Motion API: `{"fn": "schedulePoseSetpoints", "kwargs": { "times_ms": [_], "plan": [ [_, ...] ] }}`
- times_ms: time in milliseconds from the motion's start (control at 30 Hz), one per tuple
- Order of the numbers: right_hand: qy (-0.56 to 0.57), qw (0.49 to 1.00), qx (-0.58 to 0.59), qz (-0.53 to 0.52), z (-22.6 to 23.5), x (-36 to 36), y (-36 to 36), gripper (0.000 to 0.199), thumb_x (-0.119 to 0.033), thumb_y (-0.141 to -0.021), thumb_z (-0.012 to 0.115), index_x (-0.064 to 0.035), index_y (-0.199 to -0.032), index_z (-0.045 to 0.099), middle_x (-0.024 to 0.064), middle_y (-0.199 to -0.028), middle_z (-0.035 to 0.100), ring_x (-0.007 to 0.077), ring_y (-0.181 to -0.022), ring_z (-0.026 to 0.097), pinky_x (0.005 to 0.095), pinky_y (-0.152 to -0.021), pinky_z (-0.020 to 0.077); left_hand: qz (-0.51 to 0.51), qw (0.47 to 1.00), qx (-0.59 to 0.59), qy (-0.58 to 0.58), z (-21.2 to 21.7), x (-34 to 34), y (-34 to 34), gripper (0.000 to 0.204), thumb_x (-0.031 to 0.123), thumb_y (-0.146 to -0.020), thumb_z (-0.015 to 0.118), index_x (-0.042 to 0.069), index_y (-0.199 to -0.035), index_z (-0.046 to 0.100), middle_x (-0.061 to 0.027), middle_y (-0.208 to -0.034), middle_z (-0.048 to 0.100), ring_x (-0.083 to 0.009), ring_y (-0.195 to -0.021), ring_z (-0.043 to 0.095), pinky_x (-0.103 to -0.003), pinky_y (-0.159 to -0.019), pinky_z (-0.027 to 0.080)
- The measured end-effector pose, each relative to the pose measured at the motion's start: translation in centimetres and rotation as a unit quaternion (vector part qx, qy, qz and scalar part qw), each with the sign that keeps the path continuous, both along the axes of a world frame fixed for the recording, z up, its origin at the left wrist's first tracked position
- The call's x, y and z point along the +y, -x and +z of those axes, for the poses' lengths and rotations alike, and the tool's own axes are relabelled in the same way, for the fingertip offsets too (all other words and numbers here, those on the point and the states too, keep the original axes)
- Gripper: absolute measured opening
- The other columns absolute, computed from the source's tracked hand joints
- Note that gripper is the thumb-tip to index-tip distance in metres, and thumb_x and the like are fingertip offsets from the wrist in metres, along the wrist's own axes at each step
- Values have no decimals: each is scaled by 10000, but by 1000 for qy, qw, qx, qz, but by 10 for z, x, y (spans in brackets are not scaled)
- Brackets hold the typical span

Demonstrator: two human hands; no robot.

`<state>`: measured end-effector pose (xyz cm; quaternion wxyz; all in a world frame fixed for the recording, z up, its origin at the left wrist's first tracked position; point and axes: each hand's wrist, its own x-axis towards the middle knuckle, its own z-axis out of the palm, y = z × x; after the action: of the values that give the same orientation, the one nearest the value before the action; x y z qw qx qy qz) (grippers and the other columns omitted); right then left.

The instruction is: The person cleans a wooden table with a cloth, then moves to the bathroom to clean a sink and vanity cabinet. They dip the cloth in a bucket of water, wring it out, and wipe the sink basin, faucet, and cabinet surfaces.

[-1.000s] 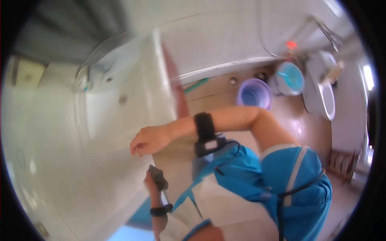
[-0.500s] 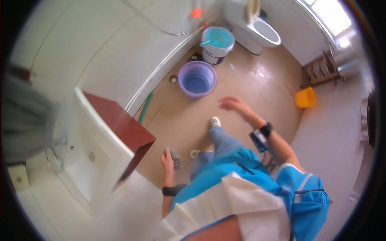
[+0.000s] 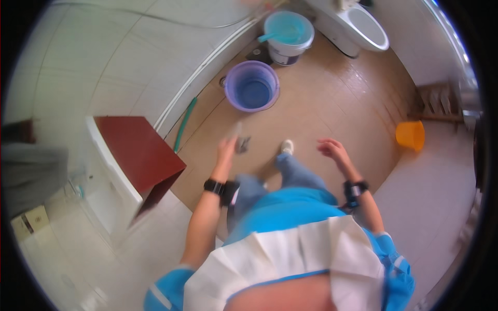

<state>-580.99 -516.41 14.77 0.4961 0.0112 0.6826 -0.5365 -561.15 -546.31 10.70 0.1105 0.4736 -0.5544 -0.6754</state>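
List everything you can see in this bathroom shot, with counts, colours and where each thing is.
Bucket: one, purple, on the floor by the wall.
Pail: one, white with light blue inside, beyond the purple bucket.
Toilet: one, white, top right.
Small bucket: one, orange, on the floor at right.
Hose: one, green, along the wall's foot.
Cabinet: one, dark red side, under the white sink at left.
Floor: tan tiles.
Left hand: one, its grip on a small, blurred grey thing.
Right hand: one, open, empty, above the floor.
Wrist bands: two, black, one per wrist.
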Motion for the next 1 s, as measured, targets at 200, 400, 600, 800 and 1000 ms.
{"fn": "schedulePoseSetpoints", "kwargs": {
  "times_ms": [200, 400, 600, 800, 1000],
  "plan": [
    [-37, 996, 74, 36, -22, -16, 78, 260, -207, -856, 416, -80, -1017, 576, 43, -874, 619, 119, -834, 573, 245, -748, 430, -93, 982, -93, 136, -73, -36, 107, 279, 243, -785, 548, 2, -914, 600, -74, -718, 611, -173, -655, 550, -311, -607, 434],
    [-36, 996, 43, 75, -30, -56, 94, 267, -206, -870, 402, -76, -1036, 564, 46, -883, 617, 126, -852, 570, 251, -752, 437, -117, 977, -115, 134, -121, -35, 120, 259, 216, -775, 524, -4, -890, 597, -174, -835, 624, -281, -794, 602, -367, -703, 457],
    [-60, 995, -81, 18, -67, -78, 135, 267, -200, -882, 390, -69, -1044, 557, 63, -899, 610, 144, -861, 568, 257, -769, 446, -47, 990, -133, 16, -163, -58, 75, 235, 223, -820, 539, 30, -944, 593, -59, -794, 622, -124, -725, 583, -245, -635, 469],
    [-79, 988, -80, 106, -82, -173, 165, 273, -201, -881, 399, -51, -1057, 546, 74, -877, 598, 154, -867, 565, 268, -778, 450, 89, 990, -103, -36, -177, -71, 41, 191, 172, -853, 478, 34, -922, 591, -45, -759, 614, -109, -679, 576, -239, -593, 473],
    [-94, 965, -73, 233, -156, -246, 178, 266, -193, -880, 409, -48, -1051, 551, 82, -849, 608, 148, -796, 578, 263, -749, 459, 87, 982, -164, 22, -230, -50, 91, 165, 160, -820, 481, 59, -887, 593, -125, -835, 623, -268, -784, 597, -350, -667, 465]
  ]
}}
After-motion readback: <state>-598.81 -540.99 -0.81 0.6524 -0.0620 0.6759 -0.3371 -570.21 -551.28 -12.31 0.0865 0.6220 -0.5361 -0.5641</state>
